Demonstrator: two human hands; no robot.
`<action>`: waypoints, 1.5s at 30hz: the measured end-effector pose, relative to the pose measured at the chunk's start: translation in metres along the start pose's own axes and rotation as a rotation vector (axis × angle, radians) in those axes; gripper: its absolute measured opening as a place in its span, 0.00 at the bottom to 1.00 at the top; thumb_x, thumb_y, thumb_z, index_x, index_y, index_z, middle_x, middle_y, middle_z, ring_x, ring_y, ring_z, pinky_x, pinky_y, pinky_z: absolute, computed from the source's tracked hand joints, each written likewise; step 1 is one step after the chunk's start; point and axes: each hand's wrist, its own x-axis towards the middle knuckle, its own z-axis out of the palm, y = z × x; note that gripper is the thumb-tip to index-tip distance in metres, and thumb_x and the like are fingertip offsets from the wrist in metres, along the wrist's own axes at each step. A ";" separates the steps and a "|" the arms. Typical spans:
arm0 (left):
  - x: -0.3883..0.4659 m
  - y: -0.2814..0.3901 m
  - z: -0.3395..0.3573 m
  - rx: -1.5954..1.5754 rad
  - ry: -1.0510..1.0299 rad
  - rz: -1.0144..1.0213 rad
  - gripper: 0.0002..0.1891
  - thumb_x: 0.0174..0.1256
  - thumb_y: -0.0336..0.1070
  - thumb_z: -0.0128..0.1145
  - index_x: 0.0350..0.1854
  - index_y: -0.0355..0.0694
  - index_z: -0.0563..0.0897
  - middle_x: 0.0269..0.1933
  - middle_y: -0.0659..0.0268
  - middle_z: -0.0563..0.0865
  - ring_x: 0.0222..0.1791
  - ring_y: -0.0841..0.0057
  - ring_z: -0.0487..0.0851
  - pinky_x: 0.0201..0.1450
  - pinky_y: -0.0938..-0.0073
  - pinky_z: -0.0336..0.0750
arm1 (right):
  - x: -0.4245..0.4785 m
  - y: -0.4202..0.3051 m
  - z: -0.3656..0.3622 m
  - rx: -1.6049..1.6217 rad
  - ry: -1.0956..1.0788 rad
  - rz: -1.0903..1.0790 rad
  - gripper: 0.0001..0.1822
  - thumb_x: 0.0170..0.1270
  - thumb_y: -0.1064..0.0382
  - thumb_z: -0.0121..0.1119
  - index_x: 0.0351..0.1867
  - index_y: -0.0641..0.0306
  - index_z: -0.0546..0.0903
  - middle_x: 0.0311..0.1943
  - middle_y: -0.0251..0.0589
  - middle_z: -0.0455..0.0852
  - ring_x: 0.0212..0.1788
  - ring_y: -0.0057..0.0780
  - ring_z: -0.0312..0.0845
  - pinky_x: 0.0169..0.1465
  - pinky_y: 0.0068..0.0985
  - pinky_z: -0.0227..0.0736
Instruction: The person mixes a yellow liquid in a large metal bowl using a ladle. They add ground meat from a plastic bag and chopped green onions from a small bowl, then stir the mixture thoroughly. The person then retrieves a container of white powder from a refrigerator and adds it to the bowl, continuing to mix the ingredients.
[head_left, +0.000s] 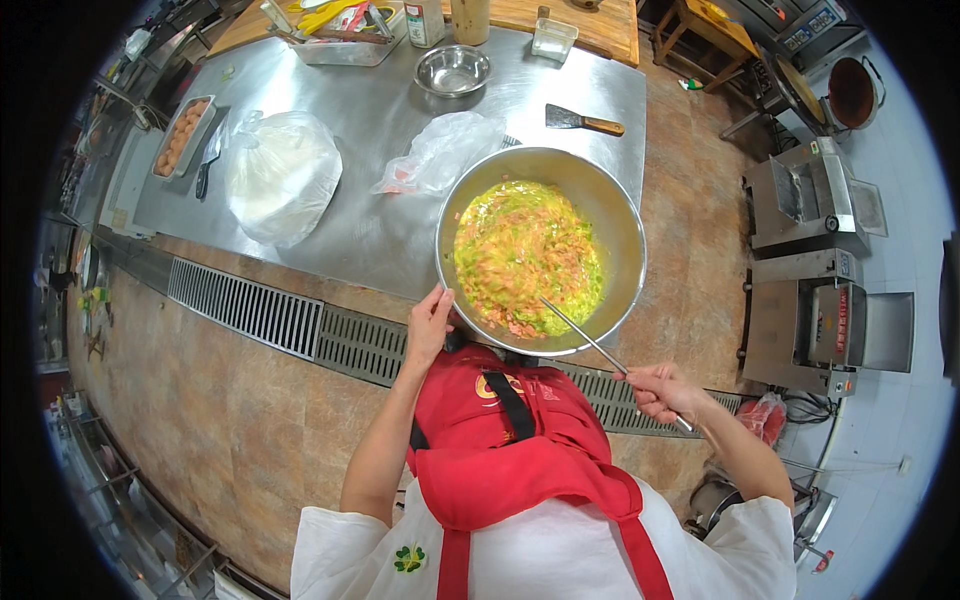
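A large stainless steel mixing bowl (619, 217) sits at the front right corner of the steel table, close to my red apron (510, 465). Inside it is a wet yellow mixture (525, 255) with chopped green and pink bits, blurred in places. My left hand (430, 324) grips the bowl's near left rim, thumb along the edge. In my right hand (664, 391) is a thin metal rod-like utensil (585, 335), perhaps chopsticks. Its far end dips into the mixture, so that tip is hidden.
On the steel table (367, 247) lie a tied plastic bag of white contents (281, 180), a crumpled plastic bag (450, 150), a scraper (581, 120), a small metal bowl (452, 71), a knife (204, 176) and a tray of eggs (182, 139). Steel machines (806, 322) line the right wall.
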 end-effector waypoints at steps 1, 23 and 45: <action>0.000 0.001 0.000 -0.001 0.002 0.003 0.22 0.70 0.46 0.50 0.61 0.40 0.75 0.31 0.73 0.80 0.28 0.89 0.76 0.24 0.84 0.74 | -0.006 -0.002 0.006 -0.043 0.012 -0.027 0.14 0.71 0.60 0.48 0.53 0.60 0.77 0.15 0.21 0.59 0.12 0.09 0.52 0.11 0.12 0.47; 0.000 -0.002 0.001 -0.042 0.009 -0.003 0.22 0.70 0.45 0.51 0.61 0.39 0.75 0.32 0.74 0.81 0.28 0.88 0.77 0.24 0.85 0.74 | 0.090 -0.014 -0.017 -1.102 0.582 -0.986 0.12 0.62 0.68 0.52 0.47 0.66 0.77 0.26 0.61 0.78 0.30 0.57 0.77 0.31 0.45 0.70; 0.001 -0.011 0.004 -0.103 0.018 -0.037 0.22 0.70 0.46 0.51 0.61 0.38 0.75 0.33 0.73 0.81 0.30 0.89 0.77 0.24 0.85 0.74 | 0.010 0.009 -0.041 -1.578 0.712 -0.887 0.15 0.61 0.64 0.55 0.50 0.58 0.78 0.23 0.49 0.79 0.24 0.47 0.78 0.27 0.40 0.72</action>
